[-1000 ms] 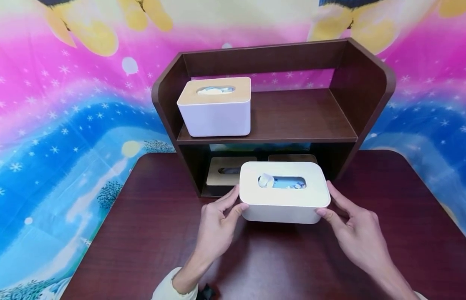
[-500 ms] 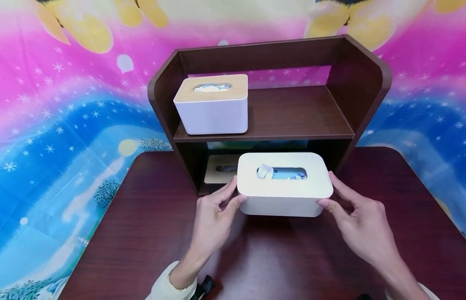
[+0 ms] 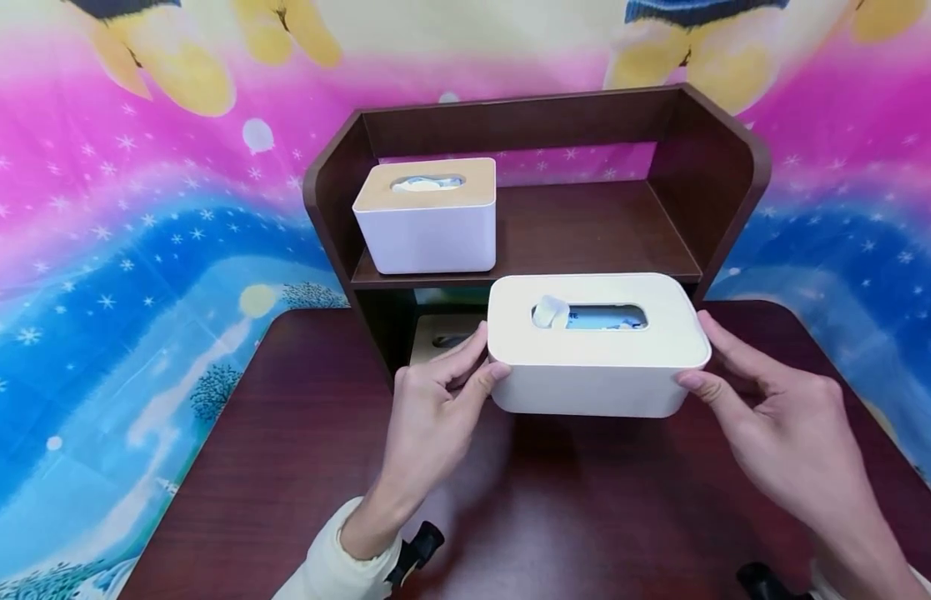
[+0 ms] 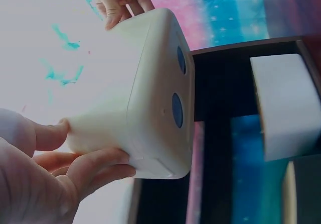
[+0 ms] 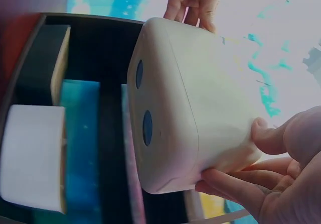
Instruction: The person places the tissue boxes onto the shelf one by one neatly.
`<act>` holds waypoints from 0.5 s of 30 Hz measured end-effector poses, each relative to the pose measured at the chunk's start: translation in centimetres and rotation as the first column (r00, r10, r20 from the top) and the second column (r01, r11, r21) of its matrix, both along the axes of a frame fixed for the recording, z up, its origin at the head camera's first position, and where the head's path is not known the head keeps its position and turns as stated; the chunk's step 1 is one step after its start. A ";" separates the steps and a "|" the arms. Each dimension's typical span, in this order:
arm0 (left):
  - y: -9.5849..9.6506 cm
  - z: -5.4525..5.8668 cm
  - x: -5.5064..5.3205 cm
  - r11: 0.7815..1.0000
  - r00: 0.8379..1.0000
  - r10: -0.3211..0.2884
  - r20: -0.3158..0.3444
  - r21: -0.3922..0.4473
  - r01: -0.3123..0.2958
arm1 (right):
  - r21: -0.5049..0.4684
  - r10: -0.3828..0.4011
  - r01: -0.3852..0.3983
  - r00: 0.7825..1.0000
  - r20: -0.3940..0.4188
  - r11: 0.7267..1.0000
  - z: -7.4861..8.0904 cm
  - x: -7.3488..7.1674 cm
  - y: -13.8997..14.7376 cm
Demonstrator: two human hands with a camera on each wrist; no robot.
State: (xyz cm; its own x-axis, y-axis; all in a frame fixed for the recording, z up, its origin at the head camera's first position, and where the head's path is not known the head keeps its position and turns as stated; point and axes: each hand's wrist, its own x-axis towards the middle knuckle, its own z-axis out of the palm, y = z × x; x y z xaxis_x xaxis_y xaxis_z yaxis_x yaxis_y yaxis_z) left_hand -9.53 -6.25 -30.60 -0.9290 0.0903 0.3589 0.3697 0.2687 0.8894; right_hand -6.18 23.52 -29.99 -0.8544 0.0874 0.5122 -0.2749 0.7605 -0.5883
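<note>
A white tissue box (image 3: 593, 392) with a cream lid is held up in front of the shelf, tissue poking from its oval slot. My left hand (image 3: 435, 408) pinches its left end, thumb at the front and fingers on the side. At the opposite end my right hand (image 3: 788, 425) grips it the same way. Both wrist views show the underside, where round blue feet (image 4: 177, 110) stand out. The box appears lifted off the table, with a shadow beneath it.
A dark brown two-tier shelf (image 3: 593, 225) stands on the reddish-brown table (image 3: 285, 467). A second tissue box (image 3: 427, 237) with a wooden lid sits upper left. Below are a white box (image 5: 32, 158) and a dark box (image 5: 40, 66), mostly hidden in the head view.
Both hands have raised the tissue box and shifted it rightward, nearer the head camera. It now covers more of the shelf's lower tier. Both hands keep their hold.
</note>
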 end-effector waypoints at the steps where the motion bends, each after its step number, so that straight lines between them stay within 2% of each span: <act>1: 0.1 0.4 0.0 1.000 1.000 -0.002 0.006 -0.005 0.002 | 0.011 -0.016 0.016 1.000 0.008 1.000 0.3 0.1 0.1; 6: 0.5 2.1 0.1 1.000 1.000 -0.011 -0.001 -0.011 0.011 | 0.031 -0.042 0.042 0.999 0.014 0.999 1.6 0.1 0.6; 12: 0.8 4.0 -0.1 1.000 0.998 -0.021 -0.064 -0.020 0.019 | -0.005 0.010 -0.011 0.996 -0.086 1.000 2.7 -0.3 1.7; 15: 1.0 5.0 -0.3 0.999 0.995 -0.027 -0.093 -0.021 0.025 | -0.009 0.014 -0.015 0.994 -0.109 1.000 3.3 -0.8 2.3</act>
